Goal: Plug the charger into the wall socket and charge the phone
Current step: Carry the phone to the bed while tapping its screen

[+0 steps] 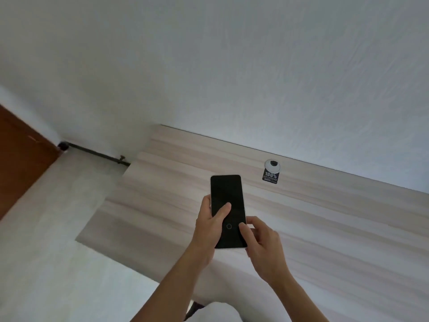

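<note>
Head view looks down at a phone [228, 210] held over a pale wood-grain worktop [325, 228]; the phone is the landmark for all that follows. Its dark screen faces up, long axis running away from the person, with a small ring mark low on the glass; a thin light edge shows along its near end. The left hand [210, 231] grips the phone from its left side, fingers [206, 201] curled round that edge and the thumb lying across the screen; the fingers are closed on the phone. The right hand [264, 242] sits at the phone's lower right corner, its thumb tip resting on the screen beside the ring mark and a finger bent against the right edge; its remaining fingers are folded under, and whether they bear any of the phone's weight cannot be told. Both bare forearms come up from below the phone. Beyond the phone and to its right, a round white cable grommet [272, 165] is set in the worktop near the wall, with a dark sticker [270, 177] reading "100%" just below it. A white wall [232, 66] rises behind the worktop's far edge; to the left of the phone, past the worktop's end, a dark pipe [92, 151] runs along the wall base toward a brown door [21, 156].
</note>
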Tool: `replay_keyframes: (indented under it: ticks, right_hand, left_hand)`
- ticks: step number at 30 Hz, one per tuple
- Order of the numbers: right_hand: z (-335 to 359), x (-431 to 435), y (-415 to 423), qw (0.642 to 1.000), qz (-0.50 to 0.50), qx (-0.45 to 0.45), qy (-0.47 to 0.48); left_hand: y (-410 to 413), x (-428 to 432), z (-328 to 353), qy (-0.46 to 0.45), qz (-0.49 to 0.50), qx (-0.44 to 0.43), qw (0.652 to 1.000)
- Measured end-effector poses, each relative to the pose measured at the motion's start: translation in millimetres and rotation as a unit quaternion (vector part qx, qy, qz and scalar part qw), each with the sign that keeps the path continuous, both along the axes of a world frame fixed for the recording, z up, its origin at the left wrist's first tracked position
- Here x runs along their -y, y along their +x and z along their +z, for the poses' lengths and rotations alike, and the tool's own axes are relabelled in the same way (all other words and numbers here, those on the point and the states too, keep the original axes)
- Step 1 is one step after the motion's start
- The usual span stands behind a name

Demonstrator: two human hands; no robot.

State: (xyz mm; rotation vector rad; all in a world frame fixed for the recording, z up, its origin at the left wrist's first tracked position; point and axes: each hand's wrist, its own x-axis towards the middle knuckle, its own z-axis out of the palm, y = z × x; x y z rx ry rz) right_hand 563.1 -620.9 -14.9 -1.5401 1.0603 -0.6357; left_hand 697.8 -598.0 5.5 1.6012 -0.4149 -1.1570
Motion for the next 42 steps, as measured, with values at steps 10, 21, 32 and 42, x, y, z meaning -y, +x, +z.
replay_keyframes:
  ticks: [10, 21, 32, 42]
  right_hand:
    - [0.6, -58.4, 13.8, 0.985, 0.173, -0.011, 0.001]
    - [-0.2, -148.2, 102.4, 0.92, 0.391, -0.01, -0.012]
    - [-4.7, -261.8, 240.9, 0.855, 0.512, -0.046, -0.061]
    - [2.9, -373.5, 380.6, 0.837, 0.54, -0.042, -0.076]
  left_hand:
    - [-6.3, -104.4, -0.9, 0.01, 0.191, 0.029, 0.981]
    - [35.5, -242.8, 2.2, -0.006, 0.425, 0.028, 0.905]
    - [141.4, -371.2, -12.6, -0.028, 0.538, 0.005, 0.842]
    - [265.2, -483.0, -5.0, -0.068, 0.588, -0.02, 0.805]
